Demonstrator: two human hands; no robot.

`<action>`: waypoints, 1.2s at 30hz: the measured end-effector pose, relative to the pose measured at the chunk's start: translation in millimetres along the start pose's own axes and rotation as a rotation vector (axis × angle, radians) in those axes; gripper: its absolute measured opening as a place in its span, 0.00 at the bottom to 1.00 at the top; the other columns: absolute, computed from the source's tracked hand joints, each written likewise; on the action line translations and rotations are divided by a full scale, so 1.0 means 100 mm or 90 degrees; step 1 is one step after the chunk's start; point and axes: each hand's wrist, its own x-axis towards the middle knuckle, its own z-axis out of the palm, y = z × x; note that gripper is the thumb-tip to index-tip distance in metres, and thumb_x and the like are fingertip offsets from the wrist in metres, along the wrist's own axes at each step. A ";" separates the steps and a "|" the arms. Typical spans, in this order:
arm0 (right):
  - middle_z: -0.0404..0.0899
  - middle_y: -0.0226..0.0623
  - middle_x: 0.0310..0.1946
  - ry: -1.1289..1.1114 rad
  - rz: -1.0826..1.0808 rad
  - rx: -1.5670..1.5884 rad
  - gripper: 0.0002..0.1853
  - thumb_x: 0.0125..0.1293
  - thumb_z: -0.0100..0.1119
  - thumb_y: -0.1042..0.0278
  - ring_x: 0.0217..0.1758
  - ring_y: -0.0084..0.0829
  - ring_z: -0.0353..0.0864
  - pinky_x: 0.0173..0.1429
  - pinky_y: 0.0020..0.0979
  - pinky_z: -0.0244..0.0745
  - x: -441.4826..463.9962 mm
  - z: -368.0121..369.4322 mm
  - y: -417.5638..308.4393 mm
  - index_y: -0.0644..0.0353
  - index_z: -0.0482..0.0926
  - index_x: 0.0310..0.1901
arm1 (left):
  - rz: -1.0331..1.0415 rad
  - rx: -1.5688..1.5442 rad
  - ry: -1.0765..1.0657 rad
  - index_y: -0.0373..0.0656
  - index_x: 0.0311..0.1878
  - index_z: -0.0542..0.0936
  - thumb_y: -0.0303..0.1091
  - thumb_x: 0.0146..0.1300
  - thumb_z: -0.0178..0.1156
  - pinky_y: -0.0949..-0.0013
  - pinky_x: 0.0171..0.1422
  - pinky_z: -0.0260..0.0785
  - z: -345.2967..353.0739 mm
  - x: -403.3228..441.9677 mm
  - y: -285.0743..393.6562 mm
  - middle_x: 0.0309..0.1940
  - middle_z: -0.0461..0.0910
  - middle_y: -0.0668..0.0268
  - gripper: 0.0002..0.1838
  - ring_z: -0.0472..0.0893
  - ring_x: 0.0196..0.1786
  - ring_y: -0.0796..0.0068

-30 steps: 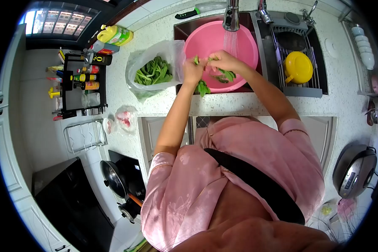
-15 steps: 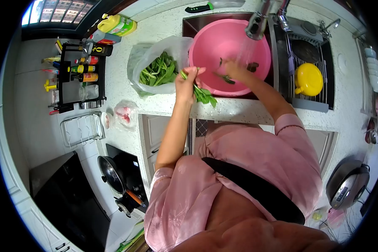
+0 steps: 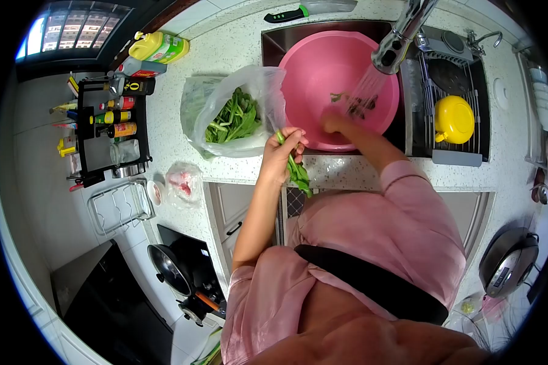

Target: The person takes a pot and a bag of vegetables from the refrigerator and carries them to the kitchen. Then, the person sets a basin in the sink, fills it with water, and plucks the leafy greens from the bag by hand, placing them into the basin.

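My left hand [image 3: 284, 155] is closed around a sprig of leafy greens [image 3: 299, 176]. Its stem end sticks up past my thumb, and the leaves hang below the fist at the counter's front edge. Inside the pink basin [image 3: 313, 61], low near the rim, is my right hand [image 3: 333, 123]. Its fingers are blurred, so what they hold does not show. Dark leaf pieces [image 3: 360, 104] lie in the basin under water running from the faucet [image 3: 388, 56]. To the left, an open plastic bag [image 3: 210, 112] holds a heap of greens [image 3: 232, 118].
Behind the basin lies a knife [image 3: 310, 11]. A yellow pot-shaped item [image 3: 455, 119] sits on the rack in the right sink. A small clear bag [image 3: 184, 184] rests on the left counter, and a wok [image 3: 169, 267] stands by the stove.
My right hand has moved toward the basin's near left side, and more leaf pieces show under the water. My left hand has come down slightly, still gripping the greens. The view has shifted slightly.
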 end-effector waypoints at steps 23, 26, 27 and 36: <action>0.74 0.23 0.21 0.140 -0.171 0.878 0.08 0.63 0.53 0.64 0.21 0.15 0.71 0.20 0.20 0.63 -1.71 -1.71 0.19 0.57 0.77 0.32 | 0.156 0.399 0.045 0.42 0.26 0.77 0.33 0.61 0.60 0.80 0.18 0.54 0.48 0.65 -0.12 0.16 0.75 0.70 0.09 0.65 0.15 0.87; 0.78 0.34 0.28 0.116 -0.180 0.900 0.10 0.63 0.51 0.64 0.28 0.24 0.77 0.31 0.23 0.70 -1.54 -1.63 0.19 0.64 0.75 0.35 | 0.158 0.404 0.033 0.44 0.26 0.77 0.36 0.61 0.61 0.80 0.19 0.56 0.49 0.59 -0.11 0.17 0.75 0.72 0.10 0.66 0.16 0.86; 0.78 0.34 0.28 0.113 -0.184 0.898 0.10 0.63 0.51 0.64 0.28 0.24 0.77 0.31 0.23 0.70 -1.56 -1.65 0.14 0.64 0.75 0.35 | 0.185 0.378 0.025 0.44 0.26 0.77 0.36 0.61 0.61 0.80 0.19 0.55 0.51 0.59 -0.14 0.17 0.75 0.72 0.09 0.66 0.16 0.86; 0.78 0.48 0.34 -0.041 -0.155 1.136 0.10 0.65 0.47 0.70 0.32 0.36 0.82 0.35 0.35 0.81 -1.63 -1.87 -0.02 0.71 0.69 0.40 | 0.219 0.368 0.104 0.39 0.25 0.79 0.32 0.58 0.63 0.79 0.24 0.58 0.53 0.56 -0.07 0.17 0.74 0.72 0.09 0.67 0.20 0.85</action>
